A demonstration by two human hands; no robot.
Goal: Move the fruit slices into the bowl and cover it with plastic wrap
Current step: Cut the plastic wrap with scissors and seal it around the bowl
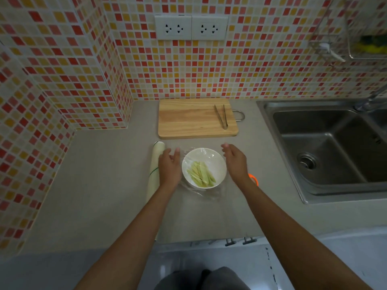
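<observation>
A white bowl stands on the grey table, just in front of the wooden cutting board. Pale green fruit slices lie in the bowl, heaped toward its near side. A sheet of clear plastic wrap is stretched over the bowl's mouth; its loose edges spread past the rim onto the table, most plainly on the near side of the bowl, where the film is crinkled.

The two hands flank the bowl. The left hand sits just left of the bowl, palm turned toward it, fingers relaxed and slightly spread; its fingertips are at the film beside the bowl's far-left rim, though whether they touch or pinch the film cannot be told. The right hand hovers just right of the bowl, fingers loosely bent and pointing away from the person, holding nothing that can be seen; it appears apart from the bowl's rim.

The roll of plastic wrap lies on the table left of the bowl, just beyond the left hand, running lengthwise toward the person. Metal tongs rest on the cutting board's right part, behind the bowl. A small orange object shows right of the bowl, partly hidden by the right wrist. A steel sink is set into the table well to the right of the bowl.
</observation>
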